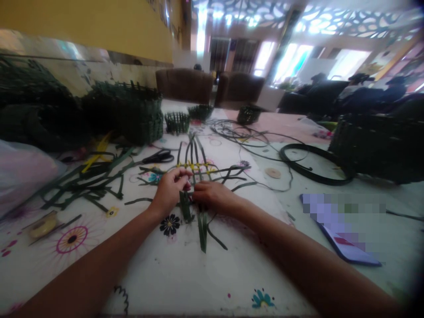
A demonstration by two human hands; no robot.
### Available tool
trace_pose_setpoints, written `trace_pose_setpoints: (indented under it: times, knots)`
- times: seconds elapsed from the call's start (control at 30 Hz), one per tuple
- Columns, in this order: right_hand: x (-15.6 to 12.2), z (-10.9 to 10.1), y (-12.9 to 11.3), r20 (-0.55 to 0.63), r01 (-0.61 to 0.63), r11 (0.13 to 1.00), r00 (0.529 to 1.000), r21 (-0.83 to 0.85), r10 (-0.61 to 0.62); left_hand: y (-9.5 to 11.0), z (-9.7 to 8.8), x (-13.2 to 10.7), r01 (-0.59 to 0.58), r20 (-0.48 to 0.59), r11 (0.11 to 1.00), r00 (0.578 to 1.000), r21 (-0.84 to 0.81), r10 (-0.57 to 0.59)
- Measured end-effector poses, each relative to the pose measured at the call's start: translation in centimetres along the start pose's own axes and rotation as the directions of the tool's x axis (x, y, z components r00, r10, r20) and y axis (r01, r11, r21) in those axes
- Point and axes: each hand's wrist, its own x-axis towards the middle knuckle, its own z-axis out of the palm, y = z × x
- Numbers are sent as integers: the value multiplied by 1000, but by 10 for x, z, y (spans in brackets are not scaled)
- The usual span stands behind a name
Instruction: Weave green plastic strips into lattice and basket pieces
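Observation:
A flat weave of dark green strips (pixel 195 170) with a few yellow cross strips lies on the flowered white tablecloth (pixel 172 269) in front of me. My left hand (pixel 170 190) is closed in a pinch on one of the green strips at the weave's near left side. My right hand (pixel 212 196) lies curled on the strips just to the right, fingers pressed down on them. The loose ends of the strips (pixel 202 232) stick out toward me below both hands.
Black scissors (pixel 159 157) and a heap of loose green strips (pixel 89 181) lie to the left. Woven green baskets (pixel 132 110) stand behind. A coil of black band (pixel 314 163) and a phone (pixel 347 247) lie to the right. People sit far back right.

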Motion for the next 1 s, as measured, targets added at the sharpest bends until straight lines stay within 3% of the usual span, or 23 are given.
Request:
trace_pose_setpoints:
  times: [0.1, 0.17, 0.27, 0.33, 0.43, 0.53, 0.6, 0.7, 0.8, 0.87, 0.93, 1.0]
  knots:
    - [4, 3, 0, 1, 58, 991, 998, -124, -58, 4, -1, 0, -49, -39, 999, 998, -14, 48]
    - [6, 4, -5, 6, 27, 985, 1000, -172, -26, 5, -2, 0, -86, -73, 996, 994, -8, 85]
    - [11, 3, -19, 26, -126, 960, 990, -250, 136, 3, -5, 2, -93, -86, 995, 992, 22, 95]
    - [14, 1, -29, 32, -263, 925, 959, -275, 282, 2, -6, 2, -82, -57, 991, 994, 108, 89]
    - [17, 0, -34, 79, -429, 881, 889, -200, 450, 3, -5, 0, -196, 52, 924, 981, 328, 189]
    - [14, -1, -29, 72, -574, 817, 814, -53, 576, 1, -5, 1, -352, 237, 818, 933, 455, 269]
    - [11, -7, -27, 20, -572, 818, 820, 64, 572, -4, -5, 3, -412, 348, 797, 897, 442, 271]
    - [4, -33, -28, -194, -520, 837, 815, 172, 546, -15, -7, 8, -495, 453, 726, 847, 477, 279]
    - [-7, -75, -17, -487, -521, 834, 690, 179, 535, -23, -7, 10, -529, 507, 666, 824, 526, 253]
    - [-20, -102, 6, -621, -635, 750, 517, 183, 589, -25, -7, 9, -526, 505, 644, 829, 556, 241]
    - [-35, -123, 42, -623, -825, 548, 357, 139, 696, -24, -6, 6, -514, 483, 633, 842, 579, 242]
    - [-48, -132, 82, -429, -950, 312, 278, 9, 860, -20, -5, 3, -514, 475, 627, 844, 585, 249]
